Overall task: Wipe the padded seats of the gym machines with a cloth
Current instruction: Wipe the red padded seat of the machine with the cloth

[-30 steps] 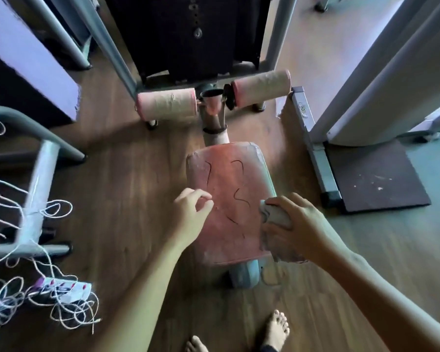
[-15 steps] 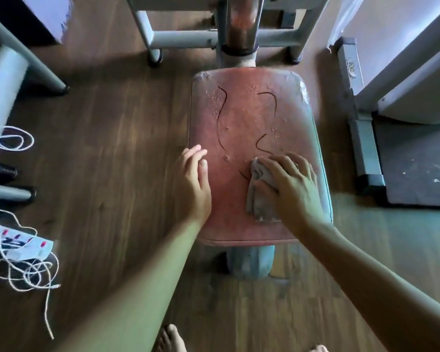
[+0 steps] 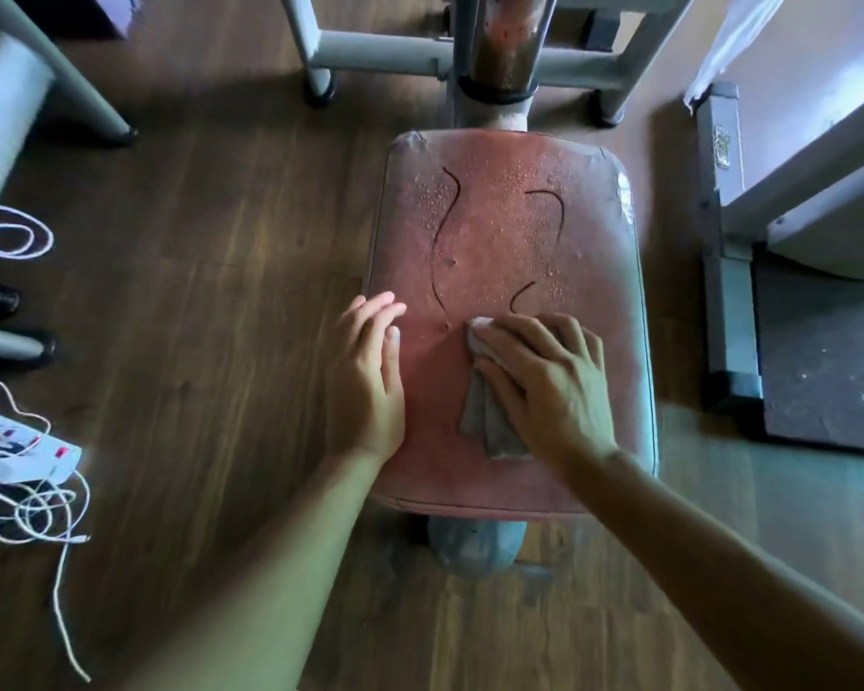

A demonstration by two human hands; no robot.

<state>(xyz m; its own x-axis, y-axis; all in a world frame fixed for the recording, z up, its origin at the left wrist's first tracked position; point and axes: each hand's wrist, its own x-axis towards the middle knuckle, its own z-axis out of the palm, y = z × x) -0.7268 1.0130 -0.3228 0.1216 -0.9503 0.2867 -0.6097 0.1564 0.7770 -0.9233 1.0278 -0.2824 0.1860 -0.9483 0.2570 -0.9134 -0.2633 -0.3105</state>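
Observation:
A worn red padded seat (image 3: 500,241) fills the middle of the view, with dark cracks and wet droplets over its far half. My right hand (image 3: 544,386) lies flat on a grey cloth (image 3: 485,416) and presses it onto the near middle of the seat. The cloth sticks out under the fingertips and below the palm. My left hand (image 3: 370,376) rests flat on the seat's left edge, fingers together, holding nothing.
The seat's rusty post (image 3: 505,47) and grey frame bars (image 3: 385,54) stand just beyond it. A grey machine base (image 3: 724,251) and black mat (image 3: 829,361) lie to the right. A power strip (image 3: 21,453) with white cords (image 3: 31,511) lies on the wooden floor at left.
My head has moved closer over the seat. The right hand brought the cloth from the seat's right edge onto its top and slid it slightly; the left hand flattened on the left edge.

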